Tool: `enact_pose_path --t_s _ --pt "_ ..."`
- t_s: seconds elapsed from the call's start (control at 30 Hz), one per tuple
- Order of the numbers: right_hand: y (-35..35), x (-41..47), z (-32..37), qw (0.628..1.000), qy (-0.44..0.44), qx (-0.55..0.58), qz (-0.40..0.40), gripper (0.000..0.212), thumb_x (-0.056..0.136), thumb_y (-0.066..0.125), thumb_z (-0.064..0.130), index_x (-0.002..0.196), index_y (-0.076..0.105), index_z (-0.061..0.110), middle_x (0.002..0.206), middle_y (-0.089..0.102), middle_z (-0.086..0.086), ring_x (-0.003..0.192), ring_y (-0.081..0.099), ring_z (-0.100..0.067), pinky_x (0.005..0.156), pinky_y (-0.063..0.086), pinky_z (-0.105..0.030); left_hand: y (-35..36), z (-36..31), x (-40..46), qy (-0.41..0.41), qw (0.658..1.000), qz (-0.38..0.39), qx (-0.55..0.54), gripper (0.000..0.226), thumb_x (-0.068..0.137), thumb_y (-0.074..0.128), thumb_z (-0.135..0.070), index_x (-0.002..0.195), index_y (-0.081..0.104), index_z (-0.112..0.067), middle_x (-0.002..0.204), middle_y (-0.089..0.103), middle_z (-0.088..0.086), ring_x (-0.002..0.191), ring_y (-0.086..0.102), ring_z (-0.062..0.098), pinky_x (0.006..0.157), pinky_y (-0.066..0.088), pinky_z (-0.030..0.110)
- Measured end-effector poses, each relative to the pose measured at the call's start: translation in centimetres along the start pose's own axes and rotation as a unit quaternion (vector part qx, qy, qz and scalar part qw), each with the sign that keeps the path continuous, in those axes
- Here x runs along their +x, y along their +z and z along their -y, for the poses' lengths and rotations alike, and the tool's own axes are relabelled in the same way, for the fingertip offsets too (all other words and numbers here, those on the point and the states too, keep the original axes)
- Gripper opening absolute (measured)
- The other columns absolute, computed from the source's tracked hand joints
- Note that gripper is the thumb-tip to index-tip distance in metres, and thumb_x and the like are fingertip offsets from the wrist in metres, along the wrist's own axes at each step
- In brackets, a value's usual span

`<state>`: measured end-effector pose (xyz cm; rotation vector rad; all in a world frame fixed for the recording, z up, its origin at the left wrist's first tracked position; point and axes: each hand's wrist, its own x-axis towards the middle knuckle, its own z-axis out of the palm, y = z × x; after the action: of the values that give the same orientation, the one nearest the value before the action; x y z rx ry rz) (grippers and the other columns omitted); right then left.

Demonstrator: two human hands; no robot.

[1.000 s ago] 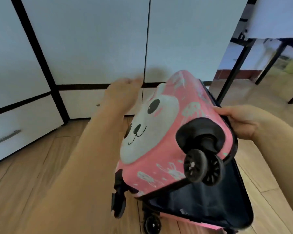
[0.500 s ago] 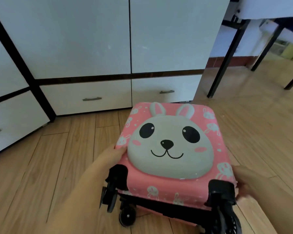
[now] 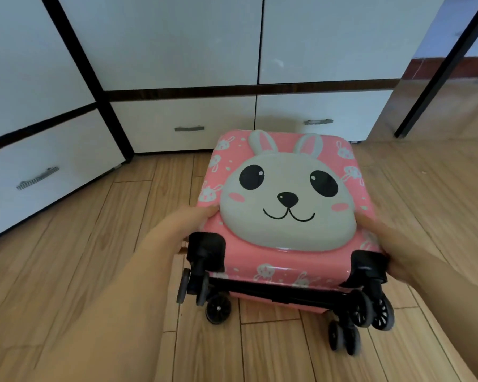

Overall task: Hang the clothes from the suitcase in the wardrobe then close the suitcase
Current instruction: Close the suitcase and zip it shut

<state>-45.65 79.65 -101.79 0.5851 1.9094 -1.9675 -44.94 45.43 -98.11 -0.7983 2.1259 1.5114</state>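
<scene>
A small pink suitcase (image 3: 284, 260) with a grey rabbit face lies flat on the wooden floor, its lid down on the base and its black wheels toward me. My left hand (image 3: 182, 227) rests flat against the lid's left edge, above a wheel housing. My right hand (image 3: 395, 249) presses on the lid's right edge near the other wheel housing. Neither hand wraps around anything. The white wardrobe (image 3: 177, 42) stands just behind the suitcase with its doors shut. No clothes are visible.
Drawers with metal handles (image 3: 189, 128) run along the wardrobe's base, close to the suitcase's far end. A black table leg (image 3: 439, 70) slants down at the right. Wooden floor (image 3: 75, 271) spreads to the left and in front.
The lid, tilted up a second ago, has come down flat on the base. Both hands have moved to the lid's side edges near the wheels.
</scene>
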Motion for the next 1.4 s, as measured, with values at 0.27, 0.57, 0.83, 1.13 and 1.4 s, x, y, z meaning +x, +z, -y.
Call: enact_pose_path --t_s 0.27,0.57,0.83,1.13,1.4 --pt "0.7 0.4 0.2 0.968 0.027 -0.205 -0.145 0.103 0.069 0.037 0.087 0.131 0.052 0.007 0.127 0.057 -0.016 0.111 0.056 -0.034 0.095 0.045 -0.042 0.6 3.3 -0.8 -0.029 0.982 0.011 -0.184 0.047 0.094 0.033 -0.060 0.089 0.057 -0.020 0.087 0.062 0.000 0.078 0.055 0.013 0.084 0.040 0.030" --pt "1.4 -4.4 1.3 0.984 0.056 -0.117 -0.124 0.058 0.093 0.037 0.058 0.076 0.050 0.004 0.055 0.053 -0.013 0.047 0.053 -0.023 0.044 0.037 -0.023 1.4 5.8 -0.1 -0.070 0.966 0.101 -0.229 0.052 0.097 0.035 -0.055 0.095 0.067 -0.015 0.084 0.071 0.003 0.071 0.066 0.019 0.070 0.055 0.034" --pt "-3.6 -0.7 -3.7 0.962 0.063 -0.096 -0.248 0.108 0.042 0.059 0.091 0.120 0.061 0.015 0.119 0.062 -0.007 0.105 0.061 -0.031 0.098 0.045 -0.048 3.8 10.8 1.2 0.095 0.995 -0.002 0.008 0.024 0.084 0.055 0.009 0.090 0.065 -0.012 0.075 0.063 -0.002 0.071 0.060 0.012 0.057 0.049 0.015" --pt "0.3 -4.7 -1.0 0.982 -0.028 -0.182 -0.030 0.097 0.033 0.084 0.068 0.110 0.064 0.013 0.106 0.071 -0.011 0.095 0.069 -0.026 0.082 0.051 -0.038 3.4 11.9 3.0 0.136 0.944 -0.158 0.257 0.018 0.091 0.051 -0.011 0.082 0.066 -0.013 0.078 0.063 0.001 0.069 0.054 0.017 0.053 0.036 0.026" --pt "3.6 -2.2 -5.8 0.889 -0.100 -0.392 -0.217 0.116 0.038 0.067 0.087 0.120 0.039 0.010 0.106 0.054 -0.007 0.093 0.057 -0.028 0.076 0.052 -0.045 1.8 13.0 3.0 0.151 0.941 -0.230 0.198 0.025 0.096 0.045 -0.016 0.081 0.064 -0.010 0.073 0.063 0.005 0.066 0.054 0.020 0.049 0.031 0.027"
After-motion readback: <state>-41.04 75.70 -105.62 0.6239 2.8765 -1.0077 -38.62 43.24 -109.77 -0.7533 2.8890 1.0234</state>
